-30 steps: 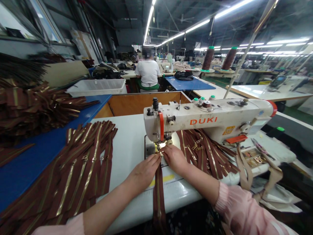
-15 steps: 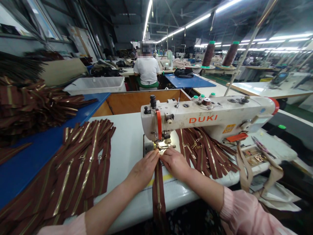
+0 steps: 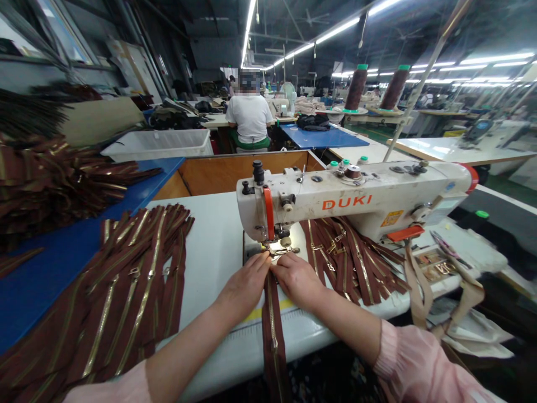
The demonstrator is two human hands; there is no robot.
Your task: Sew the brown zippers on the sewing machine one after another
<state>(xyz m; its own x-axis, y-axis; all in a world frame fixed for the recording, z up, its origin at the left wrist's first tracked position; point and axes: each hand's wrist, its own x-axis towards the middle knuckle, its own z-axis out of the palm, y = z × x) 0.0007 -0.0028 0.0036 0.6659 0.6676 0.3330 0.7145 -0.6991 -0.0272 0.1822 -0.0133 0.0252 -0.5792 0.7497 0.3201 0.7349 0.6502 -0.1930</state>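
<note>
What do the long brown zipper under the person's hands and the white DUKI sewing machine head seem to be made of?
The long brown zipper looks like matte woven fabric tape with glossy gold-coloured teeth, probably metal, though plastic can't be ruled out. The white DUKI sewing machine head looks like enamel-painted metal, judging by its smooth, rigid, slightly worn casing.

I counted one left hand [image 3: 245, 292] and one right hand [image 3: 297, 281], one brown gold-toothed zipper [image 3: 273, 341] below the fingers, one white DUKI sewing machine [image 3: 356, 201] just past them, and one heap of brown zippers [image 3: 134, 291] to their left, another heap of brown zippers [image 3: 356, 263] to their right.
</note>
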